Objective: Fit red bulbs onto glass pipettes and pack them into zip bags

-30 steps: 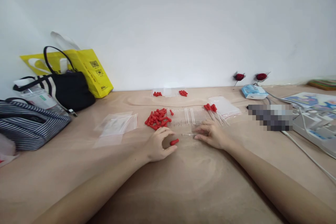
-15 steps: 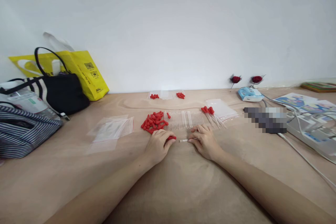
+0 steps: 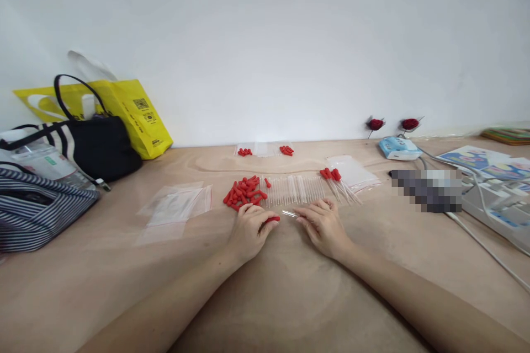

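My left hand [image 3: 248, 230] pinches a small red rubber cap [image 3: 271, 219] just above the tan table [image 3: 290, 287]. My right hand [image 3: 323, 223] pinches a thin clear glass tube [image 3: 290, 213] whose free end points left toward the cap; a small gap separates the two. Just behind my hands lie a pile of red caps [image 3: 245, 192] and a row of clear tubes [image 3: 295, 188]. A few finished droppers with red caps [image 3: 336, 181] lie to the right of the row.
Clear zip bags [image 3: 177, 205] lie at left, another clear bag [image 3: 353, 171] at right. Striped and black bags [image 3: 62, 171] and a yellow bag [image 3: 132, 113] stand far left. Cables, a power strip [image 3: 492, 204] and papers fill the right. Small packets with red caps [image 3: 265, 149] sit by the wall.
Both hands have drawn closer together. The tube tip in my right hand has moved left toward the red cap held in my left.
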A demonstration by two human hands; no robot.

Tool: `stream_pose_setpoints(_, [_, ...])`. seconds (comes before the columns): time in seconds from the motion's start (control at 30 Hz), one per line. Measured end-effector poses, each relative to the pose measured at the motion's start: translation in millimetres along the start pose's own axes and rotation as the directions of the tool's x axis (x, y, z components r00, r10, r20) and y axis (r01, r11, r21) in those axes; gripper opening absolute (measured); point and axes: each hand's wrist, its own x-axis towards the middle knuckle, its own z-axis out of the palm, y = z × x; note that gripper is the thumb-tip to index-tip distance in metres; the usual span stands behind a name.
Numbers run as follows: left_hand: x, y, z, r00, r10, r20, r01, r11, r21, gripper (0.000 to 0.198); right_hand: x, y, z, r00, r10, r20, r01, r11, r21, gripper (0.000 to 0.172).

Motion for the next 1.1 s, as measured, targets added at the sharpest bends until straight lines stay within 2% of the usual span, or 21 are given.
stream_pose_setpoints(0.33, [0.8, 2.1, 0.2, 1.0, -0.006, -0.017, 0.006, 1.0, 0.028, 0.016, -1.2, -9.6, 1.2, 0.998, -0.055, -0.016, 0.056, 0.998, 0.031, 0.018])
stream_pose_setpoints(0.57, [-0.3, 2.2, 2.3, 0.996, -0.087, 0.014, 0.088, 0.993, -0.078, 0.021, -1.1, -11.7, 0.3, 0.995, -0.099, -0.019, 0.101, 0.99, 0.095, 0.018])
stream_pose_setpoints(0.67, [-1.8, 3.0, 1.5, 0.999, -0.049, 0.005, 0.049, 0.996, -0.075, 0.018, -0.3, -8.0, -0.8, 0.991, -0.137, 0.0, 0.136, 0.987, 0.083, 0.018])
stream_pose_setpoints(0.9, [-5.0, 9.0, -1.3, 0.991, 0.134, -0.003, -0.134, 0.991, 0.005, 0.015, 1.6, 0.8, -6.3, 0.966, -0.259, 0.003, 0.259, 0.966, -0.006, 0.02])
stream_pose_setpoints(1.1, [-5.2, 10.4, -0.2, 0.981, 0.191, -0.02, -0.19, 0.981, 0.036, 0.016, 2.0, -4.8, -8.4, 0.971, -0.24, 0.007, 0.24, 0.971, 0.005, 0.02])
